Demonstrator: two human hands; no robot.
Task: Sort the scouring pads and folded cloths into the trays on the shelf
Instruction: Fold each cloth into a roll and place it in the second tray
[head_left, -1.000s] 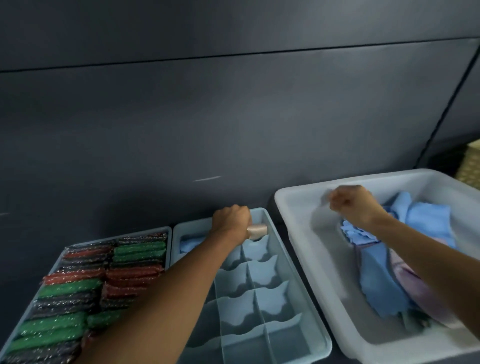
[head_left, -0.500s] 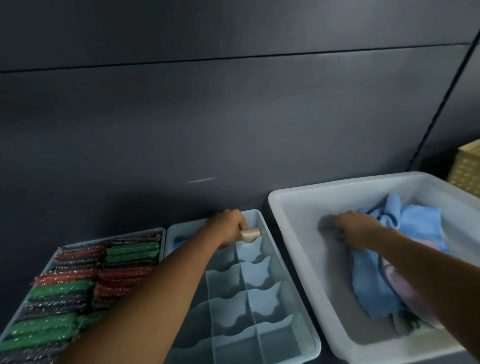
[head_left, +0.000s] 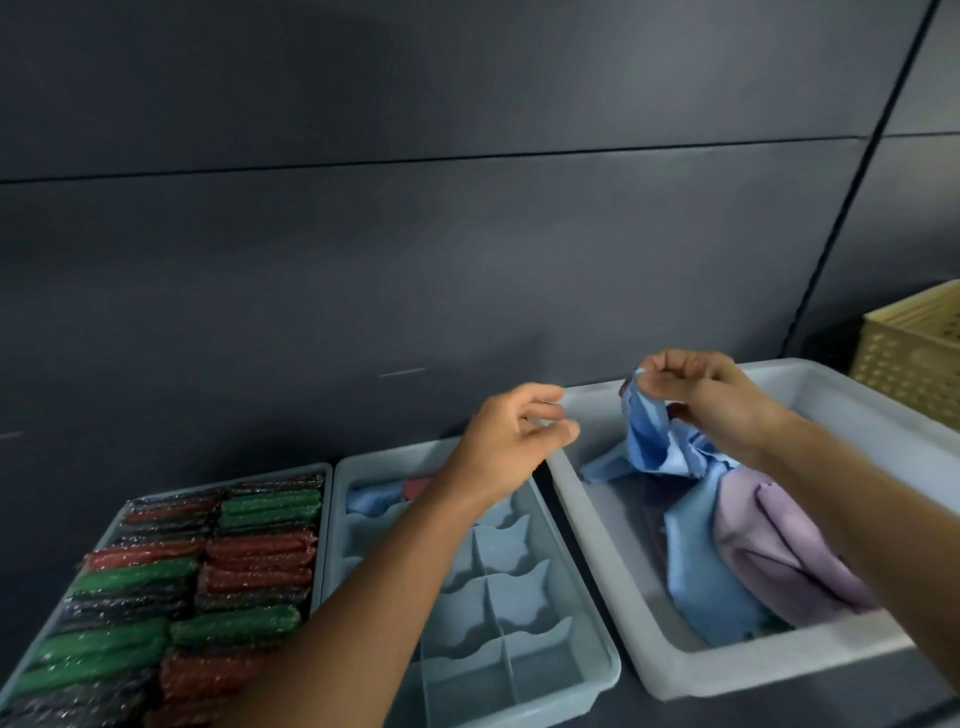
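A dark grey panelled wall (head_left: 467, 270) fills the view above and beyond the right hand (head_left: 711, 405). A thin horizontal seam (head_left: 467, 159) crosses it well above that hand, and a dark slanting joint (head_left: 852, 208) runs down the wall to the hand's right. A short pale scratch (head_left: 401, 372) marks the wall up and to the left of the left hand (head_left: 511, 441). Further right of the right hand stands a pale yellow lattice basket (head_left: 914, 358), cut off by the frame edge.

Dim, cool light here. The dark wall (head_left: 363, 270) takes a soft sheen toward 2 o'clock. Tiny glints sparkle off the scouring pads (head_left: 254, 561) at 8 o'clock. The left hand (head_left: 498, 447) and the blue cloth (head_left: 649, 436) at 4 o'clock are soft with motion blur. Shadow pools beneath that cloth. Wall seams lean and bow toward 3 o'clock.
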